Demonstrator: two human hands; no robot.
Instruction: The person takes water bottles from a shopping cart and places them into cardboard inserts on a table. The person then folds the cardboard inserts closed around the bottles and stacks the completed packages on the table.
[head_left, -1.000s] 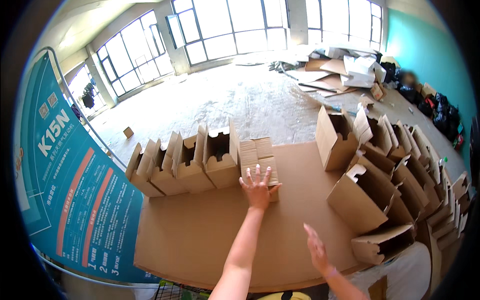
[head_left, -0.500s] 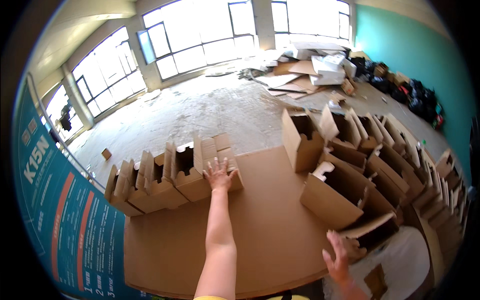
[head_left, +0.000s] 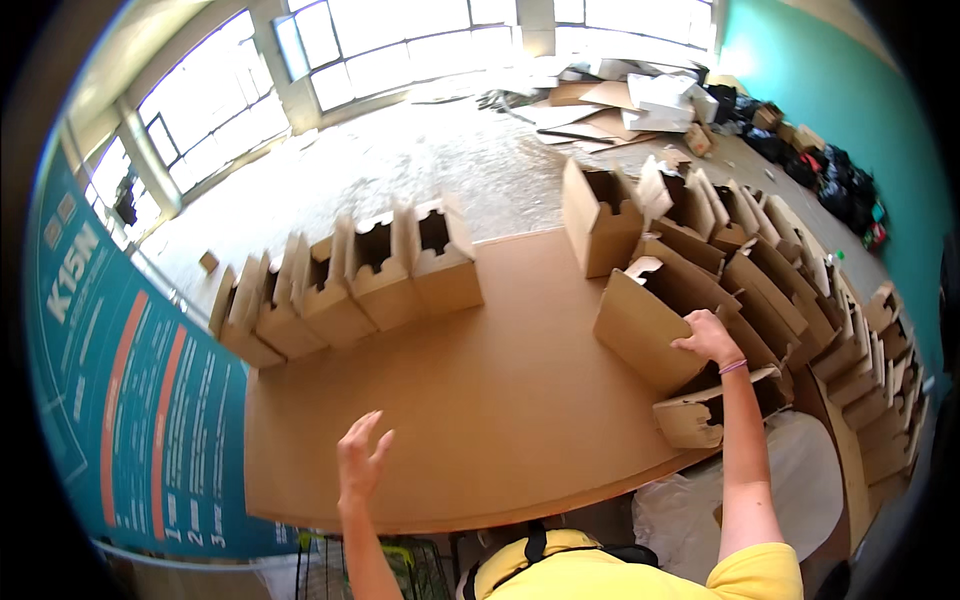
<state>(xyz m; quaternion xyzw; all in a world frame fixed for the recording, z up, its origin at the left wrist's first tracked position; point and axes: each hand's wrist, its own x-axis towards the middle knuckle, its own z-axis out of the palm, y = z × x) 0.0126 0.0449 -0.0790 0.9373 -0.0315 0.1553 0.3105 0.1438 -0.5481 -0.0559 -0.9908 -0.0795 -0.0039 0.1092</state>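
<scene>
My left hand (head_left: pixel 361 455) hangs over the near left of the cardboard-topped table (head_left: pixel 470 400), fingers apart and nothing in it. On the right, my right hand (head_left: pixel 711 338) is closed on the upper edge of an open brown cardboard box (head_left: pixel 645 330) that leans among others. Just below that hand lies another open box (head_left: pixel 690 418), tilted on its side. Along the far left of the table stand several open boxes in a row, the last of them an upright box (head_left: pixel 447 270) with its flaps up.
Beyond the right-hand boxes, more folded boxes (head_left: pixel 880 400) crowd down to the right edge. A blue-green printed panel (head_left: pixel 130 400) borders the table's left. White plastic sheeting (head_left: pixel 790 480) lies at the near right. Scrap cardboard (head_left: pixel 610 110) and black bags (head_left: pixel 840 195) are heaped on the far floor.
My left hand has left the row's end box, which now stands open, and come back toward me. My right hand has moved up and forward onto a box edge. The view has shifted.
</scene>
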